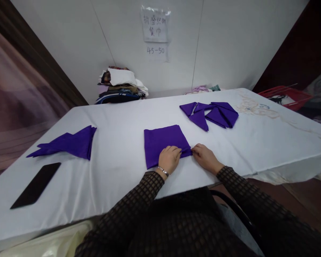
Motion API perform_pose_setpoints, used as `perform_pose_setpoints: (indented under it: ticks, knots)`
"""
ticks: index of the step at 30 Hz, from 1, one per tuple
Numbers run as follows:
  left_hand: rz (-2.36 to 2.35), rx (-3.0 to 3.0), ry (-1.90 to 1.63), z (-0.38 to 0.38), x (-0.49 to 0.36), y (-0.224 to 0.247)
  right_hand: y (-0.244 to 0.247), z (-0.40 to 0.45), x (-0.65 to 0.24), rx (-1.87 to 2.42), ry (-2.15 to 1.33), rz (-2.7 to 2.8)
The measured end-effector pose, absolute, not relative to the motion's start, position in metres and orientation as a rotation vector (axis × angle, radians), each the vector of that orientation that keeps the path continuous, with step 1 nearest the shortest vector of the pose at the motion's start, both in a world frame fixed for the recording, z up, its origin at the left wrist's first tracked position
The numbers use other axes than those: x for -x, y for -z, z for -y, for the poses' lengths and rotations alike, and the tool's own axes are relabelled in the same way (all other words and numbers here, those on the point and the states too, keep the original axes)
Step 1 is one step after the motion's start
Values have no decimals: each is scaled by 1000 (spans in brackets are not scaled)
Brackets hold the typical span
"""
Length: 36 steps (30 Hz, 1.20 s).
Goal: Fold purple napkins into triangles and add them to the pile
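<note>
A purple cloth napkin (163,141), folded into a rough square, lies flat on the white-covered table in front of me. My left hand (170,159) is on its near edge, fingers curled and closed over a gathered fold. At the near right corner, my right hand (204,157) pinches the cloth between thumb and fingers. The thumb of my left hand is mostly hidden. Beyond my right hand lie several folded purple napkins (223,115) with pointed shapes, partly overlapping. Off to the left is a loosely bunched purple napkin (75,142).
A dark flat rectangular slab (36,185) lies at the table's left. Behind the table rises a stack of folded clothes (120,87), beneath a handwritten paper sign (155,26) on the wall. A red basket (296,100) stands past the right end of the white tablecloth (117,142).
</note>
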<state>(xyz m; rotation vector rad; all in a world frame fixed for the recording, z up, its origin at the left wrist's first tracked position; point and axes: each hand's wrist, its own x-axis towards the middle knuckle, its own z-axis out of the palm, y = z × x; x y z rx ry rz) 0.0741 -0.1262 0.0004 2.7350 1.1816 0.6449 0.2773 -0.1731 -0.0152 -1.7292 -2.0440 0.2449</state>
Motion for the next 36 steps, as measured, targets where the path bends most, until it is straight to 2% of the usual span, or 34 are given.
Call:
perform_pose_setpoints:
  ticks: [3, 9, 13, 18, 29, 36]
  knots:
    - [-1211, -2733, -655, 130, -82, 0, 16, 174, -277, 1733, -223, 2035]
    - [-1182, -2826, -350, 137, -92, 6, 23, 176, -281, 1685, -215, 1936]
    - [-1185, -2859, -343, 139, -91, 7, 23, 180, -278, 1551, -190, 1901]
    - [-1193, -2876, -374, 139, -84, 8, 19, 182, -272, 1322, -42, 2116]
    - [-1020, -3049, -374, 122, 10, 10, 22, 173, -275, 1376, 19, 2319]
    - [-1037, -3016, -371, 123, 31, 8, 13, 170, -272, 1324, 13, 2393]
